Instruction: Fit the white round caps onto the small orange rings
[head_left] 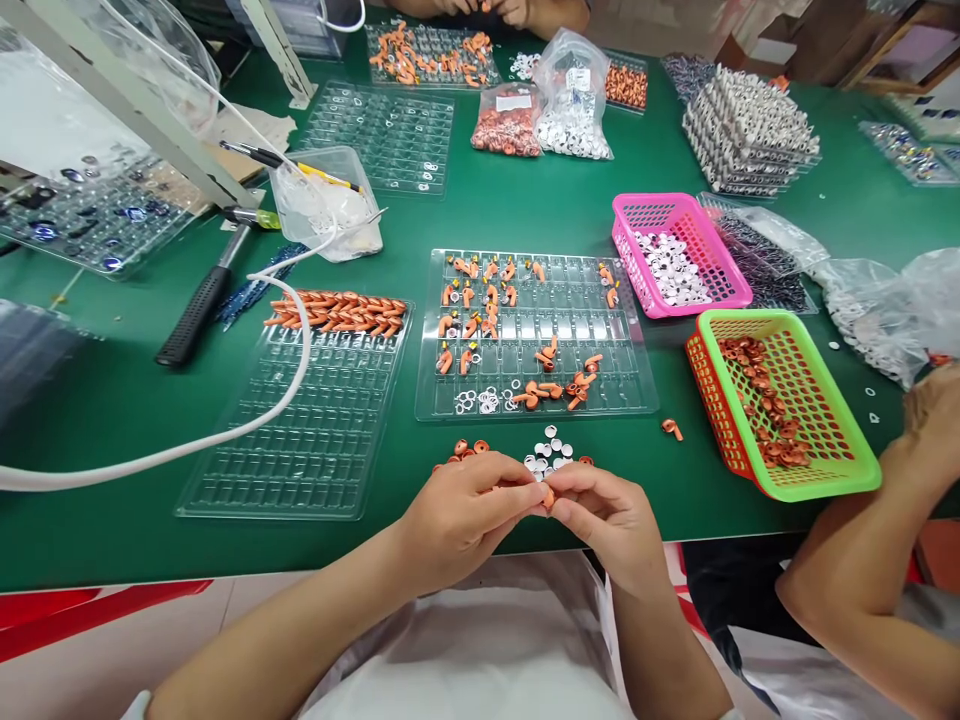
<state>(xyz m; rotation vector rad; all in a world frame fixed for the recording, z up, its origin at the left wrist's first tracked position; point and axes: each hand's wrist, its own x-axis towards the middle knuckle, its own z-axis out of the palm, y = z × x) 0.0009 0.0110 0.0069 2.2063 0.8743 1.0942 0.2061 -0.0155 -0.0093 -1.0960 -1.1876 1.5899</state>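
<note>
The small orange part is pinched between the fingertips of the left hand and right hand, fingers narrow, neither hand nearer. Its long axis, covered by the fingers, cannot be determined from here. White caps lie just beyond.

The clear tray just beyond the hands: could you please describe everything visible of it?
The clear tray looks like plastic, with rows of compartments. It lies flat on the green table, touching neither left hand nor right hand. Hooked orange pieces, several yellow-tipped, sit in it; white rings lie along its near edge.
</note>
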